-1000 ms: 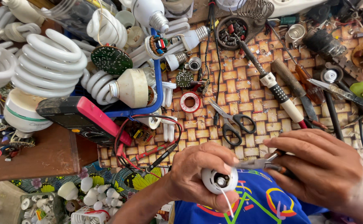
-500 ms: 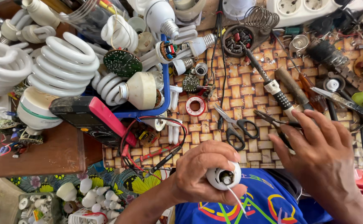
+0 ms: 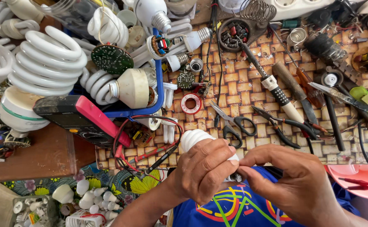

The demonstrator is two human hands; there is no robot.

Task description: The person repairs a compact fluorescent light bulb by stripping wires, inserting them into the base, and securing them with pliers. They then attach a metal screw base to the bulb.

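- Head view: my left hand [image 3: 207,168] is wrapped around a white spiral lamp bulb [image 3: 198,139], gripping it just above my blue printed shirt [image 3: 230,206], with the ribbed glass end poking out past my knuckles toward the woven mat.
- My right hand [image 3: 295,176] is pinched tight at the lamp's base, thumb and forefinger closed on something small and dark there; it is too small for me to tell whether that is a wire end or a contact.
- I judge this as the fiddly stage at the base of the lamp, one hand steadying and the other working the tiny part.
- The next move, I think, calls for a firm hold from the left and a fine touch from the right, since the glass coil would crack under a twist.
- Just beyond the bulb on the brown woven mat [image 3: 243,80] lie black-handled scissors [image 3: 232,122] and dark-handled pliers [image 3: 276,124], both apart from my hands.
- To the left, a black and red multimeter [image 3: 83,120] rests with its red and black probe leads [image 3: 150,153] trailing near my left wrist.
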